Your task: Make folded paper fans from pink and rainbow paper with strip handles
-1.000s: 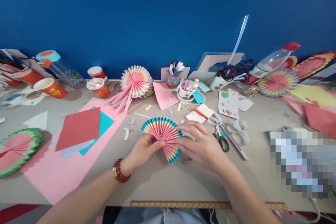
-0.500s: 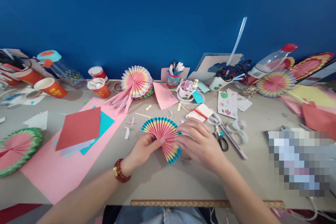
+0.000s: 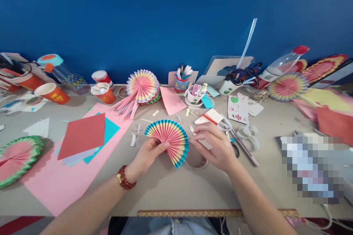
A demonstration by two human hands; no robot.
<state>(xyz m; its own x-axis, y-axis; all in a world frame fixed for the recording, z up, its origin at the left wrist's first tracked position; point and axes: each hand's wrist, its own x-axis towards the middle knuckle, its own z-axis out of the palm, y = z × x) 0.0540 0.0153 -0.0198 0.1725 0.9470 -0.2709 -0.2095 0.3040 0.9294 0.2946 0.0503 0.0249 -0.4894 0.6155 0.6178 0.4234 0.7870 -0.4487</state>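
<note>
Left hand [image 3: 150, 153] gripped the pleated fan [image 3: 174, 134] near its centre; right hand [image 3: 214, 148] curled loosely beside the rim, seemingly empty. Likely spreading pleats; next move called for a steady centre.

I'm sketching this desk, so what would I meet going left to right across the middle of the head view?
Green-edged paper fan → red square sheet → left hand, holding the blue-edged paper fan → right hand → red paper near the right edge.
</note>
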